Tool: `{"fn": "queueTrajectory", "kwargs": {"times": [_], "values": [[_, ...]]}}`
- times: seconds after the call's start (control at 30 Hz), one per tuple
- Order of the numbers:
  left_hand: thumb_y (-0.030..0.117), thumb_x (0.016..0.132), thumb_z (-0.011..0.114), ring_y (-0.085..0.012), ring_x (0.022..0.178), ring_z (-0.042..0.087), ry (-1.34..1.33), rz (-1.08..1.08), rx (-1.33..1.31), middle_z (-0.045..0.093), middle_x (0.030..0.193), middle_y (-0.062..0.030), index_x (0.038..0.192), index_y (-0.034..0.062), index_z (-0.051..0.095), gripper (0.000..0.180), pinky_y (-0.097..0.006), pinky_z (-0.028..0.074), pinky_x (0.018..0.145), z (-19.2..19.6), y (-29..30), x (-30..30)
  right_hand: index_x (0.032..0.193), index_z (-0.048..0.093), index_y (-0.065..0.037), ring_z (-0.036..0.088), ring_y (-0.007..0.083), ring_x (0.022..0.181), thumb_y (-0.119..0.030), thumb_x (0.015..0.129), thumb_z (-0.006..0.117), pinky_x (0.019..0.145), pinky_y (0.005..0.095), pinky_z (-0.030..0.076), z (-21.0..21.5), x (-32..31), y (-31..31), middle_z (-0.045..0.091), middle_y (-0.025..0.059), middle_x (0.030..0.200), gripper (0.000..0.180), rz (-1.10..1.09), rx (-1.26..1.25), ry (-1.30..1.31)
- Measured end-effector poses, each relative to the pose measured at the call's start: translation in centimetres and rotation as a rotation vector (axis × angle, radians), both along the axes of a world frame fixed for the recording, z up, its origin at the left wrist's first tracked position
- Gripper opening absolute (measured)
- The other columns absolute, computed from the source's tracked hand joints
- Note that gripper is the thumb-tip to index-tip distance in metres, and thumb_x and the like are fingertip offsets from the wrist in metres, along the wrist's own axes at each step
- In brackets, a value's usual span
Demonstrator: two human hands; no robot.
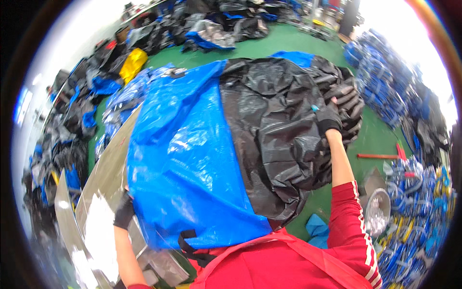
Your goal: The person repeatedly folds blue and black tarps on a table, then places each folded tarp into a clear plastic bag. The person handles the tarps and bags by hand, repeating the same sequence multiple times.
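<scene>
Fingers of the left hand (124, 213) touched the side of the big blue and black sheet (185, 139); the right hand (329, 117) was on its black part. I couldn't tell if either pinched. The sheet lay right by the red clothes (255, 267). Soft, even pulls probably suited its creases best. Green floor (378, 137) showed past it.

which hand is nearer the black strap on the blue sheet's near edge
Left. The left hand is at the blue sheet's left edge, left of the strap; the right hand is farther off, on black sheeting.
</scene>
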State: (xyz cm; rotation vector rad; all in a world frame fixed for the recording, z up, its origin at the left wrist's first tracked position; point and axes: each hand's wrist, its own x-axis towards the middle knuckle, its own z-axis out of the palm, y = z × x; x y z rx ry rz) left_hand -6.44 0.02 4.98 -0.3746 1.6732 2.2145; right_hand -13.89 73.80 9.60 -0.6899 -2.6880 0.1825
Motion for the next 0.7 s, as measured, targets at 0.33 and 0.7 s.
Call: {"fn": "queueTrajectory", "kwargs": {"times": [0.33,0.7], "values": [[0.04,0.098,0.054,-0.0195,0.09,0.055,0.258,0.698,-0.778,0.061,0.101,-0.0125,0.114,-0.0015,0.059,0.045,-0.037,0.046,0.082,-14.8,9.2,27.6,0.111,0.064,-0.012,0.064,0.0351,0.102,-0.034,0.092,0.054,0.08,0.0474,0.053,-11.2,-5.5,1.1,0.065,0.0167,0.11,0.03,-0.119,0.098,-0.054],[0.036,0.099,0.05,-0.0359,0.095,0.057,0.475,0.701,-1.258,0.06,0.101,-0.0199,0.114,-0.0025,0.056,0.042,-0.044,0.045,0.086,-0.8,-0.5,32.5,0.111,0.062,-0.008,0.063,0.0395,0.098,-0.031,0.092,0.05,0.08,0.0519,0.049,-6.3,-12.3,-4.9,0.066,0.0207,0.104,0.033,0.185,0.008,0.399]]}}
